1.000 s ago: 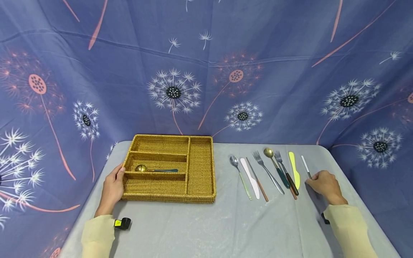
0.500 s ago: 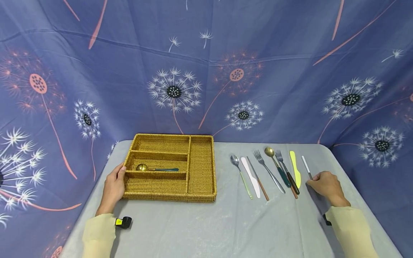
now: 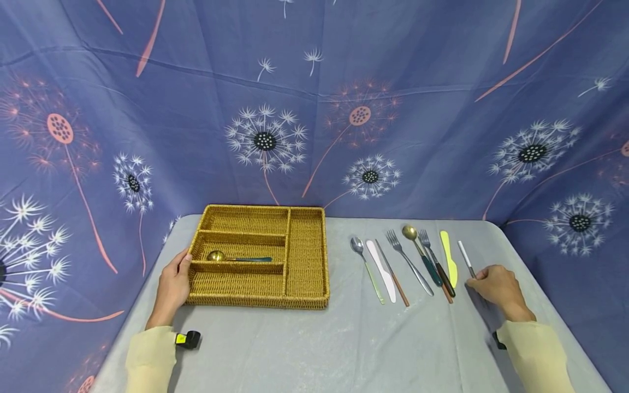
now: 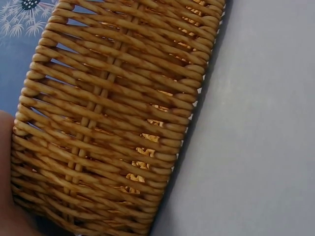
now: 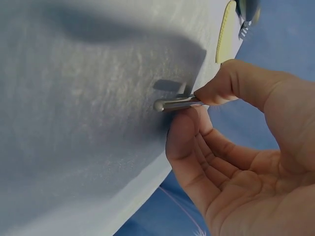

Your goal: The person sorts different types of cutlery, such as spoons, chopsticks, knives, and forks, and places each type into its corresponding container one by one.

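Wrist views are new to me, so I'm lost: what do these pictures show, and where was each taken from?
No machine here, just a person's two bare hands. One picture is taken from the head, looking forward and down; the others from each wrist. The left wrist's picture is mostly the woven side of a divided tray, which the left hand holds at its left edge. The right wrist's shows the right hand pinching a slim utensil of unclear kind. A gold spoon lies in the tray's middle left compartment. To the tray's right, spoons, forks and knives lie on grey cloth.
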### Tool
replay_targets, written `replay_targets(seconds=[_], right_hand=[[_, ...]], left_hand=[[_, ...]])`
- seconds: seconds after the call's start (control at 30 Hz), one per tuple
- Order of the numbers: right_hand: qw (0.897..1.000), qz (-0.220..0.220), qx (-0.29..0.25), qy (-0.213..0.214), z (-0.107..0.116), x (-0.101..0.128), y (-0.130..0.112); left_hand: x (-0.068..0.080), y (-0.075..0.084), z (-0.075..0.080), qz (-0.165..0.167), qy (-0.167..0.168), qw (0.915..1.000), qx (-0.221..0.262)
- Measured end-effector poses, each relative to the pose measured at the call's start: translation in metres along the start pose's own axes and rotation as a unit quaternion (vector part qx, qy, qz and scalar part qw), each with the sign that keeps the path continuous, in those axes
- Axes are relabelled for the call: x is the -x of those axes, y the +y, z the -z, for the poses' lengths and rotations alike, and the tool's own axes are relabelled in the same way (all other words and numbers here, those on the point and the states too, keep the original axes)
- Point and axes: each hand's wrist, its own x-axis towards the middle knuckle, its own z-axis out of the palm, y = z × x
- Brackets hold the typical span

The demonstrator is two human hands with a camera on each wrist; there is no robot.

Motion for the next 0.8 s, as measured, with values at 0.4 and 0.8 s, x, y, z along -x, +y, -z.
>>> replay_targets(seconds=[0.4, 0.8], right_hand=[[1.0, -0.004, 0.0, -0.001, 0.003, 0.014, -0.008], [1.0, 0.02, -0.007, -0.009, 0.006, 0.025, -0.027]], left_hand=[[0.001, 0.001, 0.0, 0.003, -0.002, 1.0, -0.005], [0.001, 0.0, 0.0, 0.0, 0.001, 1.0, -0.005]])
